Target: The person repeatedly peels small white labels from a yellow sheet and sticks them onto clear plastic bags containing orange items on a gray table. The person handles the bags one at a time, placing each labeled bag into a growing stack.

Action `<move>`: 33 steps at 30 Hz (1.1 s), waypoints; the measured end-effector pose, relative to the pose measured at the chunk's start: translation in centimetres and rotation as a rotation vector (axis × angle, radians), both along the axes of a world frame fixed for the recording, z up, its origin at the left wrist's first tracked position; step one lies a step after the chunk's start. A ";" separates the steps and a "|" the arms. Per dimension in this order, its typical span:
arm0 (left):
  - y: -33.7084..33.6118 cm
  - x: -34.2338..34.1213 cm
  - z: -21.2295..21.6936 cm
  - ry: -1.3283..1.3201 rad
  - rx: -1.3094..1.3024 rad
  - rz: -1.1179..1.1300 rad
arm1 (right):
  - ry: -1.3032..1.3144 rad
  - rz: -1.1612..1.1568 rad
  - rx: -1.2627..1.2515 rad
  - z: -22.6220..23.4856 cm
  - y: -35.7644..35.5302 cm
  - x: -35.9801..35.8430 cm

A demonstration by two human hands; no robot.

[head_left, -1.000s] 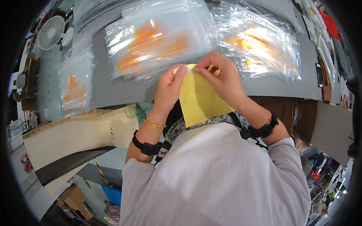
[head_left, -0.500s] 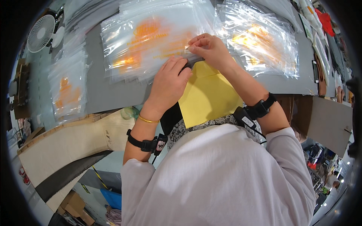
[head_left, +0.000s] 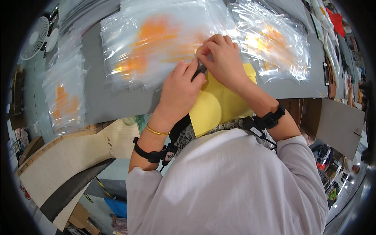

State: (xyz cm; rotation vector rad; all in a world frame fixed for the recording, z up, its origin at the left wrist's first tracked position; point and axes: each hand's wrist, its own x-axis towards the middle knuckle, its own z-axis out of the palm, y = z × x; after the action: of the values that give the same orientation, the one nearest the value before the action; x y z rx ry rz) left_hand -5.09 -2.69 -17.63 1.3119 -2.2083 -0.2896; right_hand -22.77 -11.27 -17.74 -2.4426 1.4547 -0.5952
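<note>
My left hand (head_left: 180, 90) is curled at the table's edge, its thumb and index finger closing beside a small dark thing (head_left: 199, 72) that I cannot make out. Its index tip meets the fingers of my right hand (head_left: 224, 58), which are pinched together; what they hold is hidden. Both hands are over the near edge of a stack of clear plastic bags (head_left: 129, 47) with orange print. Below my right hand, a yellow sheet (head_left: 217, 105) hangs between my forearms toward my lap, bent and creased near the top.
More clear printed bags lie in a pile (head_left: 274, 51) at the right and in another (head_left: 64, 100) at the left edge of the grey table (head_left: 117, 102). A white fan (head_left: 36, 38) stands at far left. An open cardboard box (head_left: 338, 121) is at lower right.
My right hand has turned and its fingers have come closer to my left fingertips. A small pale thing at its fingertips is now hidden. The yellow sheet has shifted and bent.
</note>
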 end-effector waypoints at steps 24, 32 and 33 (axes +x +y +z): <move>2.2 -0.2 2.4 0.996 0.695 0.428 | 0.021 -0.100 -0.259 7.1 -16.0 -8.6; 0.5 -3.8 2.6 1.147 0.770 0.338 | 0.240 0.083 -0.803 7.7 -16.9 -20.8; 0.4 -4.3 2.6 1.150 0.769 0.349 | 0.240 0.107 -0.730 8.2 -15.1 -19.0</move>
State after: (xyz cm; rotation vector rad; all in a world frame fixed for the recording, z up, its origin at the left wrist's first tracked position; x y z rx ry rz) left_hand -9.36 -2.33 -15.03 1.3153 -0.8757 -1.4220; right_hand -41.72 -26.40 -9.53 -3.2187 1.3326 -0.9726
